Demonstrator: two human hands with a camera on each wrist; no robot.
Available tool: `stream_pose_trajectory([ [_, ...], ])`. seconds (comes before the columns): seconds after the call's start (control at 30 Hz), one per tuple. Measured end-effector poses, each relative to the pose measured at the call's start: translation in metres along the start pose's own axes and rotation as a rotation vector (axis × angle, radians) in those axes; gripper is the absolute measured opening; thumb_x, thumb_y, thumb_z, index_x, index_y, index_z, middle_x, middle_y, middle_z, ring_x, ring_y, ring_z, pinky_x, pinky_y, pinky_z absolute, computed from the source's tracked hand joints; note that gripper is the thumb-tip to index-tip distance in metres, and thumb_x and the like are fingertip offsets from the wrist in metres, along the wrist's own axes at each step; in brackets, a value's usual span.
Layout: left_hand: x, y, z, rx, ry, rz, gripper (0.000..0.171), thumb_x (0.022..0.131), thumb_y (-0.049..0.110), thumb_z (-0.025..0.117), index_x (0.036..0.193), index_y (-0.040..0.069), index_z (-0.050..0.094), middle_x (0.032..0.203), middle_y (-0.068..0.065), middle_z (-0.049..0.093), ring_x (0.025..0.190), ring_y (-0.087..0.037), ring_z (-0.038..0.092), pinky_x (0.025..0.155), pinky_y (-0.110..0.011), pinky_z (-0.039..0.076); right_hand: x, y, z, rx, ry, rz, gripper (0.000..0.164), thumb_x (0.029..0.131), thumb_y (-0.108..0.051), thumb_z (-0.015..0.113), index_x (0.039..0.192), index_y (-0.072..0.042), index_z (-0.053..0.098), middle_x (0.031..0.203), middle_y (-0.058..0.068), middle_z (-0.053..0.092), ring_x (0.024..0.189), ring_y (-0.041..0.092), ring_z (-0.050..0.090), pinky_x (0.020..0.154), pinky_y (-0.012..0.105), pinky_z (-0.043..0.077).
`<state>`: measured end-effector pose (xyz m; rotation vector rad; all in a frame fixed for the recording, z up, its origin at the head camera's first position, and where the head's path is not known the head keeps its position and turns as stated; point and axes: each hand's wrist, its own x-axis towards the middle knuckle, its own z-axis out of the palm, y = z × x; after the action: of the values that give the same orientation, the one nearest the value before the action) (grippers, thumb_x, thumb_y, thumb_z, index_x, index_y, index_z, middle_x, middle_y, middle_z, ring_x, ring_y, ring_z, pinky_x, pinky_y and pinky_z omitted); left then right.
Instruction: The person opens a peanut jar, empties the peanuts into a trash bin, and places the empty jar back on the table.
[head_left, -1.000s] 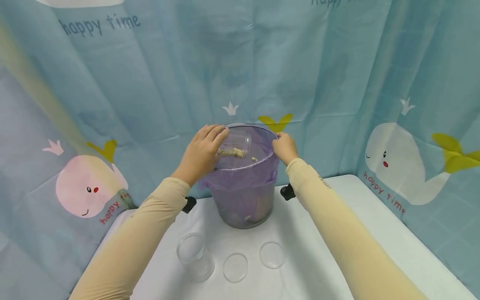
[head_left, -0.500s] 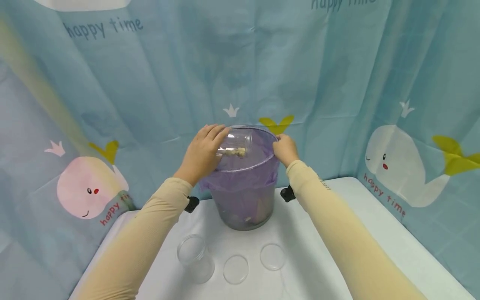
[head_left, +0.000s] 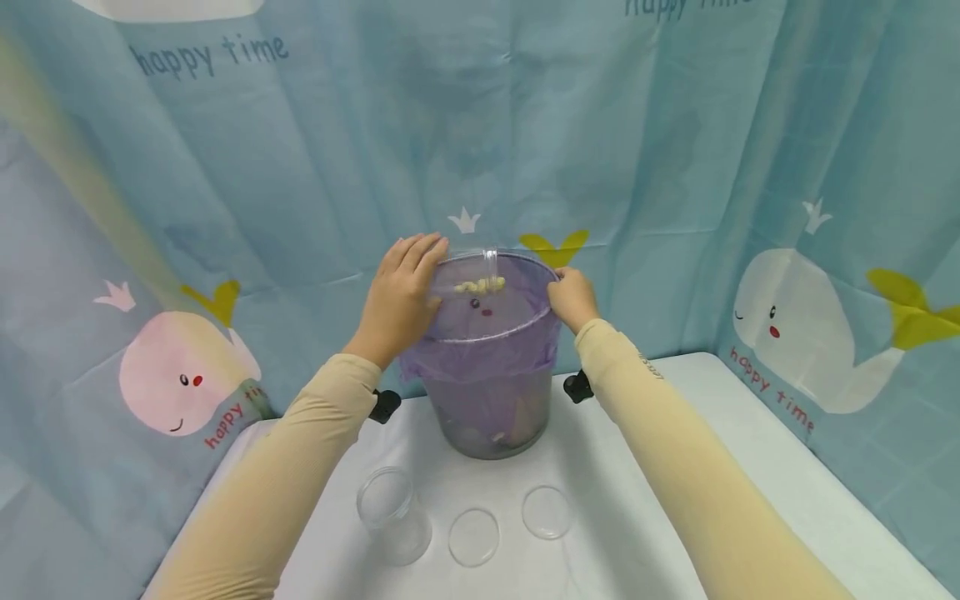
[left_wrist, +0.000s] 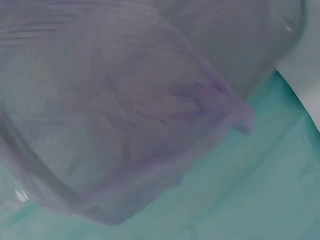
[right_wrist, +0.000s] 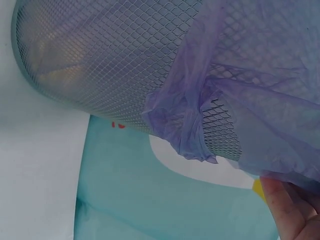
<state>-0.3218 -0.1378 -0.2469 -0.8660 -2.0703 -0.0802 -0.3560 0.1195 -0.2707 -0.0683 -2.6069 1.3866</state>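
My left hand (head_left: pixel 397 300) holds a clear plastic cup (head_left: pixel 467 268) on its side over the mouth of a mesh wastebasket (head_left: pixel 487 437), the cup's open end facing right. Small pale-yellow pieces (head_left: pixel 480 286) lie along its lower side near the rim; their kind is unclear. A purple bin liner (head_left: pixel 487 360) lines the wastebasket and folds over its edge. At the right of that rim, my right hand (head_left: pixel 572 298) grips the edge and liner. In the right wrist view, fingers (right_wrist: pixel 280 205) press on the liner (right_wrist: pixel 192 115). The left wrist view shows liner (left_wrist: pixel 125 120) but no hand.
A second clear cup (head_left: pixel 393 517) stands on the white table (head_left: pixel 645 500) at front left. Two clear round lids (head_left: pixel 474 537) lie to its right. Behind the wastebasket hangs a blue curtain (head_left: pixel 337 167) printed with whales.
My left hand has risen slightly, lifting the cup. The yellow pieces have shifted up with it and gathered close to the rim. My right hand stays at the wastebasket's edge.
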Motion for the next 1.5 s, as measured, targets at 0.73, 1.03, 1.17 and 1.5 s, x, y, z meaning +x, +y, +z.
stream_pose_trajectory([
  [0.73,0.003,0.007,0.002,0.019,-0.042,0.036,0.068,0.074,-0.007,0.078,0.137,0.001,0.053,0.138,-0.017,0.058,0.132,-0.035,0.05,0.122,-0.044,0.035,0.002,-0.001,-0.005,-0.018,-0.007,0.004,0.051,0.1,-0.011,0.035,0.15,0.0,0.039,0.156,0.018,0.042,0.05,0.009,0.028,0.059,0.025,0.037],
  [1.03,0.003,0.01,0.005,0.043,-0.05,0.09,0.063,0.076,-0.009,0.072,0.136,0.001,0.054,0.138,-0.018,0.058,0.13,-0.036,0.051,0.119,-0.046,0.038,-0.001,-0.002,-0.005,-0.003,-0.013,0.028,0.052,0.099,-0.009,0.035,0.151,-0.001,0.038,0.156,0.017,0.041,0.049,0.008,0.028,0.055,0.023,0.035],
  [1.17,0.002,0.01,0.008,0.026,0.029,0.055,0.065,0.074,-0.008,0.074,0.135,0.0,0.054,0.137,-0.019,0.059,0.129,-0.036,0.051,0.118,-0.047,0.039,-0.002,-0.002,-0.003,-0.006,-0.012,0.014,0.053,0.098,-0.009,0.035,0.15,0.0,0.039,0.155,0.018,0.042,0.053,0.01,0.03,0.063,0.027,0.039],
  [1.5,0.01,0.01,0.007,0.028,-0.06,0.079,0.063,0.075,-0.013,0.07,0.135,0.001,0.056,0.136,-0.018,0.059,0.13,-0.036,0.052,0.12,-0.044,0.038,-0.002,0.0,-0.006,-0.008,0.002,0.008,0.052,0.098,-0.009,0.035,0.149,0.001,0.041,0.148,0.021,0.049,0.067,0.016,0.038,0.074,0.03,0.043],
])
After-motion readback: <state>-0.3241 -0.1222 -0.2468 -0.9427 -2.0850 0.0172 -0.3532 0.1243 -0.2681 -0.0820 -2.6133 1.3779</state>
